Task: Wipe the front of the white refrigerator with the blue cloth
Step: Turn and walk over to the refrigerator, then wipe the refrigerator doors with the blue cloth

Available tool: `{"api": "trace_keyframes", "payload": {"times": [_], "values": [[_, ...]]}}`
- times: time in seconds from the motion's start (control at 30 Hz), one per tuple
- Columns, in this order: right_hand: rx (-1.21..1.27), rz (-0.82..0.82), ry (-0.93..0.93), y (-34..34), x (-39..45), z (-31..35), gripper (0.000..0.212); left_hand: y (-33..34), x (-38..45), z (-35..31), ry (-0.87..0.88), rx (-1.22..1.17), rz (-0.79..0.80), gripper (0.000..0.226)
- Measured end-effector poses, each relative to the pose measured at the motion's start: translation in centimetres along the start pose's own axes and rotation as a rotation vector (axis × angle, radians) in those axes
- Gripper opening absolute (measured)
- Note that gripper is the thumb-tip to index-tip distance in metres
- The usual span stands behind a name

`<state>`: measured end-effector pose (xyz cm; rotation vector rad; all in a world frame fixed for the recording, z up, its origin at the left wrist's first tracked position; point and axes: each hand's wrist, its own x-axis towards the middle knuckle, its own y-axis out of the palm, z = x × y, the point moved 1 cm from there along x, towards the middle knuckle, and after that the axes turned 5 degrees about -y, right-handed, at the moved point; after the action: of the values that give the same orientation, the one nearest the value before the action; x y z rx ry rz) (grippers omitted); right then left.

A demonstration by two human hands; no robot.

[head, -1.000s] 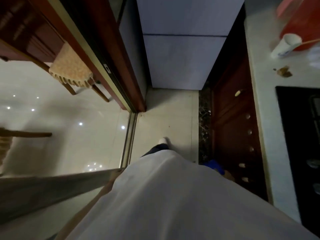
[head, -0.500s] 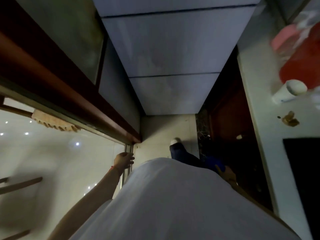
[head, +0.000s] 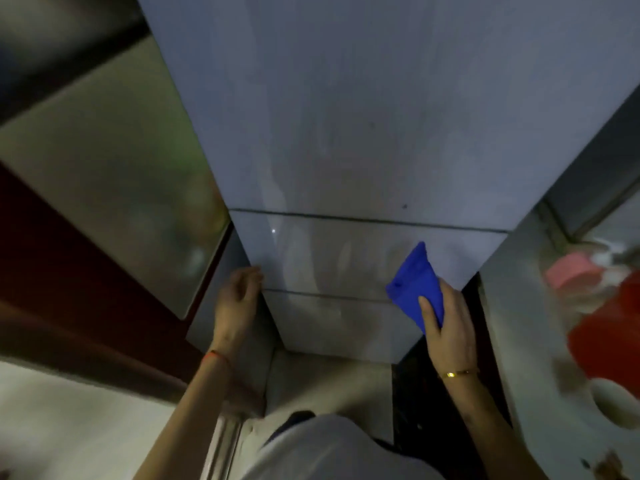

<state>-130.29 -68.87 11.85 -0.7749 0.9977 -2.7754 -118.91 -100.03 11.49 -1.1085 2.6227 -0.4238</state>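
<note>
The white refrigerator (head: 346, 140) fills the middle of the view, its front split by two horizontal door seams. My right hand (head: 448, 327) grips a folded blue cloth (head: 417, 284) and holds it against the lower right part of the front, near the right edge. My left hand (head: 237, 299) rests on the refrigerator's left front edge at the lower seam, fingers bent round the corner. Both forearms reach up from the bottom of the frame.
A glass-fronted dark red wooden cabinet (head: 114, 161) stands close on the left. A pale counter (head: 526, 341) on the right carries a red container (head: 609, 334), a pink object (head: 571, 273) and a white cup (head: 616, 400). Narrow tiled floor (head: 329, 386) lies below the refrigerator.
I have stepped closer and the view has tilted up the refrigerator. My right hand has risen with the cloth to the refrigerator front. My left hand has moved from beside the doorframe to the refrigerator's left edge.
</note>
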Motion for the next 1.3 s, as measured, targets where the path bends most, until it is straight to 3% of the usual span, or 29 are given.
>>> {"api": "trace_keyframes", "payload": {"times": [0.13,0.33,0.43,0.6,0.77,0.87,1.0,1.1,1.2,1.3], "values": [[-0.044,-0.268,-0.4,-1.3,9.9,7.7,0.05,-2.1,4.8,-11.1,0.346,-0.134,-0.179,0.023],[-0.096,-0.644,-0.729,-4.9,20.8,19.4,0.045,-6.3,8.7,-22.9,0.765,-0.158,-0.467,0.041],[-0.154,-0.835,-0.85,-7.5,24.7,25.2,0.043,-8.0,10.3,-26.9,0.884,-0.18,-0.574,0.052],[-0.322,-1.067,-0.917,-10.7,30.9,33.4,0.043,-9.8,13.2,-30.9,0.905,-0.251,-0.532,0.064],[-0.625,-0.87,-0.959,-7.5,34.4,35.2,0.046,-10.2,14.5,-32.2,0.888,-0.347,-0.376,0.068],[-0.649,-0.793,-0.976,-5.6,33.8,32.9,0.049,-10.2,15.1,-32.1,0.91,-0.37,-0.324,0.07],[-0.725,-0.753,-1.032,-4.9,32.5,30.6,0.051,-10.0,15.9,-31.8,0.935,-0.355,-0.318,0.072],[-0.79,-0.746,-1.033,-7.0,34.3,33.2,0.055,-9.8,16.5,-31.7,0.967,-0.38,-0.329,0.074],[-0.8,-0.635,-0.987,-7.4,35.0,35.1,0.062,-9.7,16.8,-31.7,0.984,-0.411,-0.324,0.074],[-0.819,-0.505,-1.05,-4.0,32.7,32.5,0.068,-9.7,16.9,-31.5,1.0,-0.433,-0.32,0.072]]}}
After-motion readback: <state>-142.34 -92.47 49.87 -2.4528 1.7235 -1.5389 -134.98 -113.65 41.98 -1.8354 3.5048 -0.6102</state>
